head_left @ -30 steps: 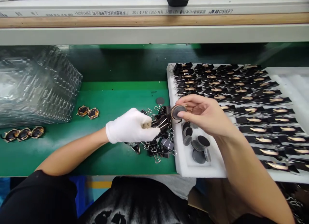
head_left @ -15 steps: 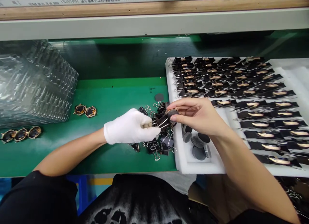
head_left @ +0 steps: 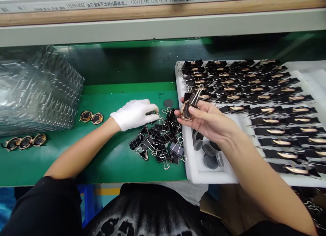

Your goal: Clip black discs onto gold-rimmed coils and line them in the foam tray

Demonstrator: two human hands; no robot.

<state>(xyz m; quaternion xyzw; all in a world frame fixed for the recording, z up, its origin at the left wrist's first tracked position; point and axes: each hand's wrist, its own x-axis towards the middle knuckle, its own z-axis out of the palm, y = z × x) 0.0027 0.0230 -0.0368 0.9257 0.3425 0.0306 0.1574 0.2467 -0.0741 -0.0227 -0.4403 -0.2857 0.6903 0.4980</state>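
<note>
My left hand (head_left: 136, 114), in a white glove, has its fingers closed around a black binder clip at the upper left of a loose pile of binder clips (head_left: 161, 137). My bare right hand (head_left: 203, 119) grips a gold-rimmed round piece (head_left: 186, 111) with a binder clip (head_left: 195, 97) clamped on it, the clip's wire handles pointing up. This hand is above the left edge of the white foam tray (head_left: 189, 171). Grey discs (head_left: 211, 160) lie in the tray compartment below it. Another grey disc (head_left: 168, 102) rests on the green table behind the pile.
Rows of clipped gold pieces (head_left: 231, 89) fill the tray to the right. Stacked clear plastic trays (head_left: 35, 93) stand at the left. Gold-rimmed round pieces (head_left: 91, 117) lie near them on the green table (head_left: 102, 164). A grey ledge (head_left: 152, 25) crosses behind.
My left hand has moved left and away from my right hand, to the pile's upper left. The clip it held is now on the gold piece in my right hand, which has turned and risen slightly.
</note>
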